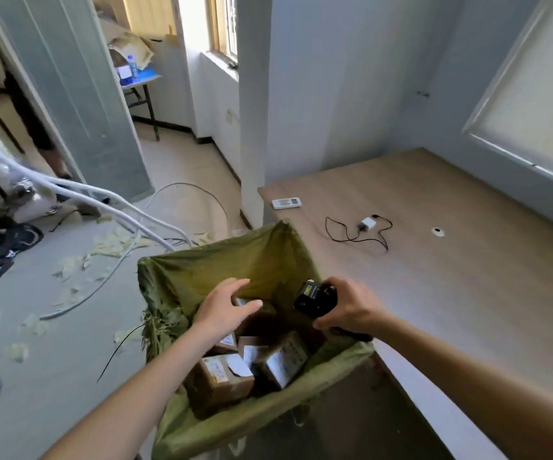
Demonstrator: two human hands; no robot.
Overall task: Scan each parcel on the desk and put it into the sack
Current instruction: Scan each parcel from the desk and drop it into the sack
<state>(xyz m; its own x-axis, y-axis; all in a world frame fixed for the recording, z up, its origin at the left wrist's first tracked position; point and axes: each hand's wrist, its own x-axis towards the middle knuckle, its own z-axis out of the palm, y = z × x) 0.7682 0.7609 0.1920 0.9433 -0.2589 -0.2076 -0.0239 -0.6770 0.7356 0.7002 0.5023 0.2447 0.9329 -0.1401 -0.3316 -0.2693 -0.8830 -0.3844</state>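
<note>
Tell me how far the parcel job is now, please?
Nearly done, it seems. Several parcels already lie in the green sack. The right hand holds the scanner; the left hand hovers open over the sack. The desk shows no parcels, only a remote and charger.

Straight ahead of you at six o'clock gapes the olive-green woven fabric sack (235, 263). Inside it you see brown cardboard parcels (222, 380) bearing white printed labels. Your right hand (348, 308) grips a glossy black plastic handheld scanner (315, 298) with a small yellowish lit window. At two o'clock spreads the pale wood-grain desk (451, 260), carrying a white rectangular remote control (286, 203) and a white charger block with thin black cable (366, 224). At nine o'clock the grey floor (69, 343) is flecked with pale yellowish scraps.
</note>
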